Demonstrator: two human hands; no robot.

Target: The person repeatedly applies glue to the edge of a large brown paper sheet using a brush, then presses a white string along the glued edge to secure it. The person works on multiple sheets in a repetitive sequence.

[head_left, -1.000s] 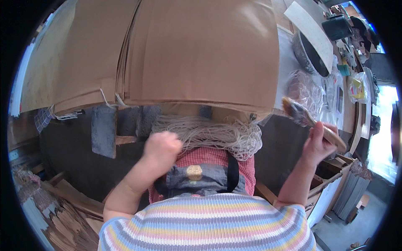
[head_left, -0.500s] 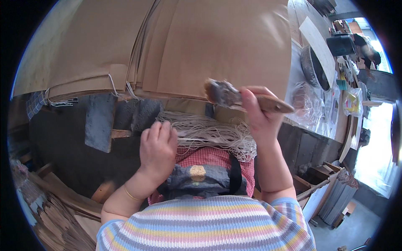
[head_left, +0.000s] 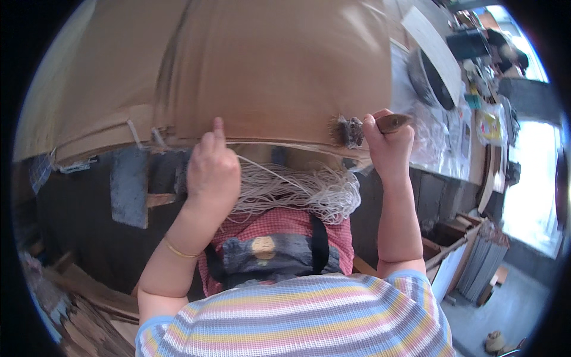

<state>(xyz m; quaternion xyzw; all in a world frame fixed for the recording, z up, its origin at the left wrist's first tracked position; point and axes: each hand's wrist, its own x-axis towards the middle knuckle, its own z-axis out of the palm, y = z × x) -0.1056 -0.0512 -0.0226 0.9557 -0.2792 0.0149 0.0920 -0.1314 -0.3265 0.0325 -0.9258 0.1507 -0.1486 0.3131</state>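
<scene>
The right hand clasps 1 paintbrush; the left hand, mostly curled, holds 1 white cord; beyond the right, a basin, contents unclear.

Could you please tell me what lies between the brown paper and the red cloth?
In the head view, mostly white string lies between the paper and the cloth.

Gripping wooden-handled bristle brush in right hand, near front edge of brown paper sheets. Extending one finger of left hand over same edge. Beside left hand, white string slanting toward loose hank of strings. Wearing striped knit top, yellow bracelet. Right of sheets: clear plastic wrap, round basin partly covered by pale board.
</scene>
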